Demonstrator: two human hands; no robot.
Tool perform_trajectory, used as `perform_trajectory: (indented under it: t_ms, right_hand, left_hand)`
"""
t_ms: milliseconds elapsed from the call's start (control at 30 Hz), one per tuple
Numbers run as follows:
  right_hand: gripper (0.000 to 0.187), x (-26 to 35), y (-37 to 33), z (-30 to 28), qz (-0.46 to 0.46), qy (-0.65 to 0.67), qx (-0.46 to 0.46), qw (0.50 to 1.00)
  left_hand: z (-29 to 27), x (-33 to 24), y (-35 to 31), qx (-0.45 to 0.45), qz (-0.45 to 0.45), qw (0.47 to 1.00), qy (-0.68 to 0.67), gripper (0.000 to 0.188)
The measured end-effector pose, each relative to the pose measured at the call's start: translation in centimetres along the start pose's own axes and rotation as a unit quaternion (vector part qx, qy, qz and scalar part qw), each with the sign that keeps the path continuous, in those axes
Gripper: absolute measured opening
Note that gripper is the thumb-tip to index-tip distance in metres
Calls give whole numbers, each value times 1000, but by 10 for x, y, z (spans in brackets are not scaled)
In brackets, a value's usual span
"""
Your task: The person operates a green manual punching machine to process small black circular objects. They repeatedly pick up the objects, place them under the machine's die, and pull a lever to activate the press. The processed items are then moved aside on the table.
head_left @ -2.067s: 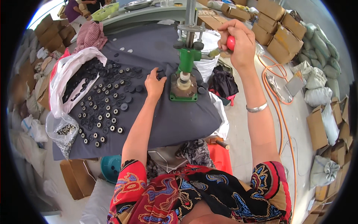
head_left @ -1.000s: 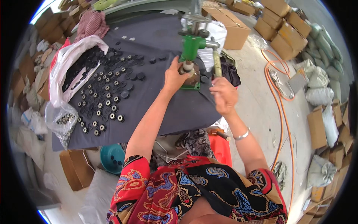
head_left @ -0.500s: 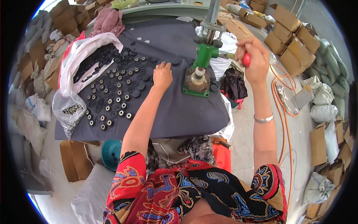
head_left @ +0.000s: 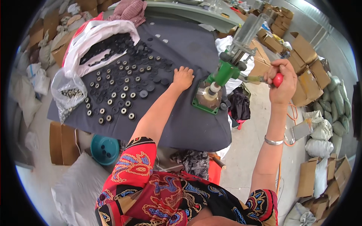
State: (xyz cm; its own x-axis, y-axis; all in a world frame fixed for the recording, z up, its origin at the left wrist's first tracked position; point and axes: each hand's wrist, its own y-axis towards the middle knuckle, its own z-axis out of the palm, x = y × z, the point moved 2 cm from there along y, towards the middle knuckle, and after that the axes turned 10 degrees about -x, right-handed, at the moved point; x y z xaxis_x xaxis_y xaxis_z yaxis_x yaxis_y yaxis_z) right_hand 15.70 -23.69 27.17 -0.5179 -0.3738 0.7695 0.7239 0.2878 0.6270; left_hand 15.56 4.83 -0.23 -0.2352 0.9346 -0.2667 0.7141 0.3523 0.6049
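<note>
Rows of small black round parts (head_left: pixel 120 88), some with pale centres, fill the centre-left of the frame on a dark grey cloth-covered table (head_left: pixel 181 124). A white plastic bag (head_left: pixel 94 35) of more black pieces lies open at upper left, with a clear bag (head_left: pixel 66 92) of parts sagging at the table's left edge. The left hand (head_left: pixel 183 77) rests palm-down, fingers spread, on the cloth just right of the rows, holding nothing. Right of centre stands a green metal hand press (head_left: pixel 217 84) on a square base. The right hand (head_left: pixel 281 81) is closed around its red-knobbed lever (head_left: pixel 278 80). Cardboard boxes (head_left: pixel 301 64) and stuffed sacks (head_left: pixel 320 139) crowd the concrete floor at right; a teal bowl (head_left: pixel 105 150) sits below the table.
</note>
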Motion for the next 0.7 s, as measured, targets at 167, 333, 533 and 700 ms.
perform_trajectory:
  t_ms: [167, 333, 533, 700]
  right_hand:
    - [26, -1, 0, 0, 3, 15, -8, 1000]
    - [25, -4, 2, -3, -8, 25, 7, 1000]
    - [25, -9, 7, -4, -16, 7, -39, 999]
    - [25, -8, 6, 2, -21, 21, -16, 999]
  left_hand:
    - [-25, -7, -40, -17, 46, 999, -9, 22]
    - [-55, -17, -84, -12, 99, 995, -11, 28]
    - [-78, -18, -99, 14, 101, 995, 23, 46]
    - [-89, -15, -98, 56, 77, 995, 2, 49]
